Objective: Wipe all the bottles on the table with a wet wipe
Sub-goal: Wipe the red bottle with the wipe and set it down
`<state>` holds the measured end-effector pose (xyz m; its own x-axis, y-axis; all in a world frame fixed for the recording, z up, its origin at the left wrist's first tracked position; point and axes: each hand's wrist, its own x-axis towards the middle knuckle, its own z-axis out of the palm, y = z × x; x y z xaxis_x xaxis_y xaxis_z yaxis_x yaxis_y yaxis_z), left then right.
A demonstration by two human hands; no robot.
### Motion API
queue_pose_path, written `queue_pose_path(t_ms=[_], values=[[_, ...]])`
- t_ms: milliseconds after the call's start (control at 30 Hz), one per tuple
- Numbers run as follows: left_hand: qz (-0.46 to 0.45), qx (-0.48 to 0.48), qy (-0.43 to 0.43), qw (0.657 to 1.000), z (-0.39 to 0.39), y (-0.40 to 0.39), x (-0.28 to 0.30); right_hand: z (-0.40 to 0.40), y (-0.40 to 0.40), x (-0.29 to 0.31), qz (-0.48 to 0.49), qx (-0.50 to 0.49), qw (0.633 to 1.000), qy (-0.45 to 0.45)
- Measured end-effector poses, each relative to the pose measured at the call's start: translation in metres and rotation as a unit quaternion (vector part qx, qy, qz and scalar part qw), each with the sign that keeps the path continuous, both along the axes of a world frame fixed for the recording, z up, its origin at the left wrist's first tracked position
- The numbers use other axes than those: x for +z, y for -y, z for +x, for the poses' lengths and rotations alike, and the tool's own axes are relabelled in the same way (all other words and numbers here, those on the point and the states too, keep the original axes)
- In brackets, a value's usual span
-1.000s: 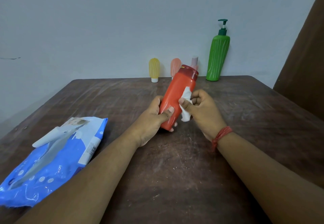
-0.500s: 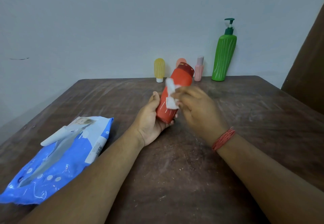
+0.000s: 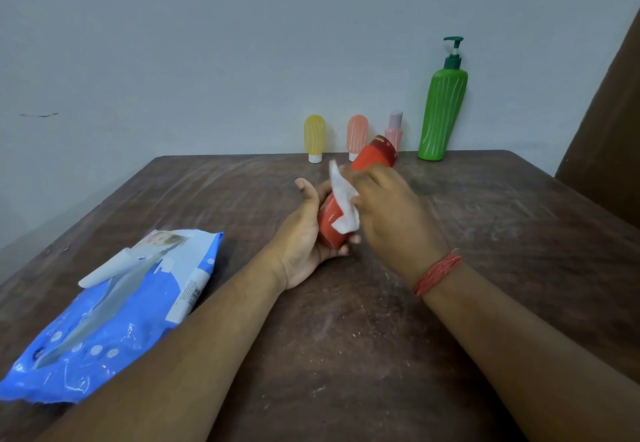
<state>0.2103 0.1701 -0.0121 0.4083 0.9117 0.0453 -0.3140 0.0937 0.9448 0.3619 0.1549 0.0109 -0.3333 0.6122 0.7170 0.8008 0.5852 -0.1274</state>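
Head view: two bare forearms reach over a dark brown desk [image 3: 346, 355] toward a pale wall.
Red bottle: the red bottle [image 3: 372, 159] is tilted, top pointing away and to the right, its base low in the left palm, above the middle of the desk.
Left hand: the left hand [image 3: 304, 233] cradles the bottle's lower part from beneath, fingers curled round it, thumb raised beside it; its grip is clamped on the bottle.
Right hand: the right hand [image 3: 388, 206] holds a white wet wipe [image 3: 343, 204] against the bottle's side, grip closed on the wipe; a red thread band [image 3: 437, 272] circles the wrist.
Back row: along the wall stand a yellow bottle [image 3: 314, 136], a peach bottle [image 3: 357, 133], a small pink bottle [image 3: 394, 130] and a tall green pump bottle [image 3: 442, 112], well apart from the hands.
Wipes pack: a blue wipes pack [image 3: 114, 313] lies at the left of the desk, its flap lifted.
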Motion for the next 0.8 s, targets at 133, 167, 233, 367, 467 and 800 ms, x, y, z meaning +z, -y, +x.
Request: queue_pose_path(t_ms=[133, 167, 233, 367, 467, 800], values=[[0.013, -0.001, 0.007, 1.000, 0.000, 0.000, 0.001, -0.004, 0.006, -0.002, -0.040, 0.022, 0.998, 0.048], [0.010, 0.002, 0.010, 1.000, 0.000, -0.001, 0.001, -0.005, 0.007, -0.004, -0.021, 0.037, 0.995, 0.090], [0.003, 0.005, 0.014, 1.000, 0.000, -0.002, 0.000, 0.001, 0.004, -0.004, 0.018, 0.011, 0.995, 0.099], [-0.003, 0.011, 0.019, 1.000, 0.000, -0.001, -0.001, 0.002, 0.004, 0.000, -0.009, -0.034, 0.996, 0.079], [-0.009, 0.017, 0.034, 0.999, -0.001, -0.001, -0.001, 0.000, 0.007, -0.006, -0.023, 0.034, 0.994, 0.106], [-0.042, 0.023, 0.066, 0.997, 0.000, 0.000, 0.002, -0.001, 0.007, -0.002, -0.019, 0.033, 0.999, 0.005]])
